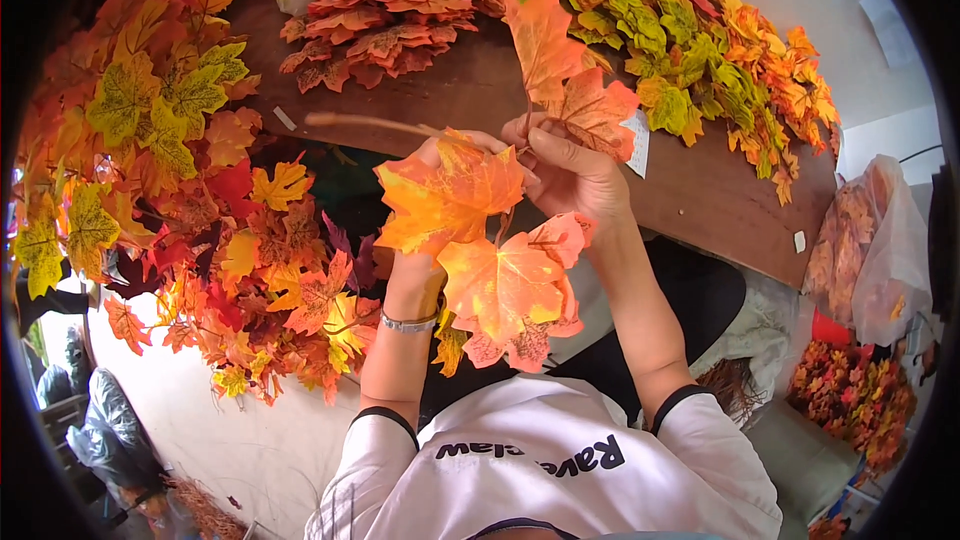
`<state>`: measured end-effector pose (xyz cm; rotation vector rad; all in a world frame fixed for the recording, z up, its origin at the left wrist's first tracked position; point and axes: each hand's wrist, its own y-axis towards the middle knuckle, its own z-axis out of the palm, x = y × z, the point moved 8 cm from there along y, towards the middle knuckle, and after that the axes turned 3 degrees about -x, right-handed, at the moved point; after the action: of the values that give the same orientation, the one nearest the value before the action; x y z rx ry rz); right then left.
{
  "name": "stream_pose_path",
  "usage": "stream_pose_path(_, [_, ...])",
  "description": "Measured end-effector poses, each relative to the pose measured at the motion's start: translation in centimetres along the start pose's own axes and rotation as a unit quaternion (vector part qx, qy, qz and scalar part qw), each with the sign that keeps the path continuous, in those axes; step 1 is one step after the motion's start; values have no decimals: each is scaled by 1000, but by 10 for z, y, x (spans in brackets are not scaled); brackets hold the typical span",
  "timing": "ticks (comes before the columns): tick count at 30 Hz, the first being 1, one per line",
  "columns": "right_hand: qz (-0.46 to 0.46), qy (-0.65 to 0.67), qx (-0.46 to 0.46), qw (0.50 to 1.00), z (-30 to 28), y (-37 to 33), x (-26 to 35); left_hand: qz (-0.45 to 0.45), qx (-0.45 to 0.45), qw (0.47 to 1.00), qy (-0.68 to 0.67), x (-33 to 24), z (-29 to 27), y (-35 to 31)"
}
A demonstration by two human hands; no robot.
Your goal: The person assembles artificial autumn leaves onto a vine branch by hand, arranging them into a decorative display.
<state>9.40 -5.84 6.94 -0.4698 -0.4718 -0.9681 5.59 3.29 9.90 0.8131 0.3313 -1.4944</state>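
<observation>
My left hand [478,143] is closed round a brown artificial branch [365,123], whose bare end sticks out to the left; part of this hand is hidden behind an orange maple leaf [450,198]. More orange and pink artificial leaves [505,285] hang from the branch below my hands. Close beside it, my right hand [585,178] pinches the thin stem of a coral-orange leaf sprig [592,108] against the branch. The sprig's leaves point up and to the right. Whether its stem is joined to the branch is hidden by my fingers.
A brown table [690,202] curves in front of me. On it lie stacked orange-red leaves [395,10], green leaves [660,30] and orange ones [775,70]. A big heap of finished-looking leaf branches [240,200] crowds my left. A plastic bag of leaves [865,250] hangs at right.
</observation>
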Motion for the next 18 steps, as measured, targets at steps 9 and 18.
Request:
stream_pose_path(9, [-31,48,83,995,31,-16,0,29,-61,996,63,-1,-16,-6])
stream_pose_path(18, [-34,92,58,993,25,-21,-9,64,-24,996,64,-10,11,-8])
